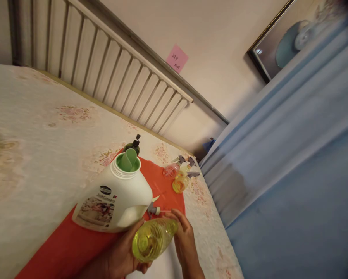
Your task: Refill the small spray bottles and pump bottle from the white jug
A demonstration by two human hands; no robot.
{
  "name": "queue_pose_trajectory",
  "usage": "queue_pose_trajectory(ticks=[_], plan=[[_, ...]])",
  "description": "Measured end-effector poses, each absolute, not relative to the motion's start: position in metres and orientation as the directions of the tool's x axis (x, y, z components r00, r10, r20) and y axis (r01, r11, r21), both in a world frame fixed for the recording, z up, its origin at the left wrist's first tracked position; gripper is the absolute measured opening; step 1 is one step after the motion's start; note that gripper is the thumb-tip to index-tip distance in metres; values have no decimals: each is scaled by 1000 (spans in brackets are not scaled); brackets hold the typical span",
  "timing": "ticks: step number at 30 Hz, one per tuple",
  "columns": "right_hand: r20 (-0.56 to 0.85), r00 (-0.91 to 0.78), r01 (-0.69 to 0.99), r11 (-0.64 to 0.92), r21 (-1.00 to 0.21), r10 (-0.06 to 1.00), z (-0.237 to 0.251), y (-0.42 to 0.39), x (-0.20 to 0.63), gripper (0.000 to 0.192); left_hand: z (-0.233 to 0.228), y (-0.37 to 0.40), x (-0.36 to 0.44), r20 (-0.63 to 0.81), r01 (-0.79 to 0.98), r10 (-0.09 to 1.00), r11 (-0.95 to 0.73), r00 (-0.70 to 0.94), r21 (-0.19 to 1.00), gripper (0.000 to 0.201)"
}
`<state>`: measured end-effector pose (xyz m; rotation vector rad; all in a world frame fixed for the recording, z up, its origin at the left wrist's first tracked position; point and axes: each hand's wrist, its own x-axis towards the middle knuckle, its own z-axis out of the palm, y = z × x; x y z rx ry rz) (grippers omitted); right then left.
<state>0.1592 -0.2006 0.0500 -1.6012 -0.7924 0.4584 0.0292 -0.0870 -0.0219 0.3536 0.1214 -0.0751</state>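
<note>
My left hand [122, 255] grips a clear bottle of yellow liquid [153, 238] from below, its base turned toward the camera. My right hand [185, 241] touches the bottle's neck end, next to a grey spray trigger [153, 210]. Just behind them a large white jug [116, 199] with an open green pour spout [128, 160] stands on a red cloth [75, 242].
Three small spray bottles, pink [172, 169] and yellow [181, 182], lie at the cloth's far edge, and a dark green pump bottle [133, 146] stands behind the jug. The floral bedspread [46, 147] meets a slatted headboard [110, 69]. A blue curtain [293, 155] hangs at right.
</note>
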Motion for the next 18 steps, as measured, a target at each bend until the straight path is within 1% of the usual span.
queue_pose_trajectory(ticks=[1, 2, 4, 6, 9, 12, 13, 15, 18], plan=[[120, 690, 177, -6, -984, 714, 51, -205, 151, 48, -21, -87, 29, -130, 91, -49, 937, 990, 337, 80], [127, 676, 157, 27, -987, 726, 52, -209, 142, 55, -20, -88, 28, -126, 87, -47, 938, 991, 335, 79], [160, 622, 159, 76, -984, 767, 51, -212, 124, 67, -16, -88, 26, -99, 75, -45, 940, 994, 332, 78], [160, 616, 200, 43, -979, 772, 48, -210, 109, 72, -11, -88, 23, -54, 50, -34, 947, 998, 319, 72], [147, 705, 285, -88, -954, 694, 43, -205, 92, 75, -3, -89, 20, 5, -1, 0, 964, 1000, 267, 61], [194, 757, 354, -143, -924, 624, 36, -202, 85, 72, -2, -90, 19, 68, -29, 14, 974, 998, 223, 56], [213, 766, 378, -156, -913, 607, 34, -202, 84, 71, -4, -90, 19, 82, -20, 2, 975, 997, 219, 57], [243, 779, 419, -192, -888, 577, 28, -205, 84, 67, -8, -90, 20, 96, 38, -63, 969, 993, 242, 64], [291, 790, 462, -213, -861, 539, 20, -211, 88, 66, -10, -86, 17, 113, 123, -168, 938, 979, 325, 75]])
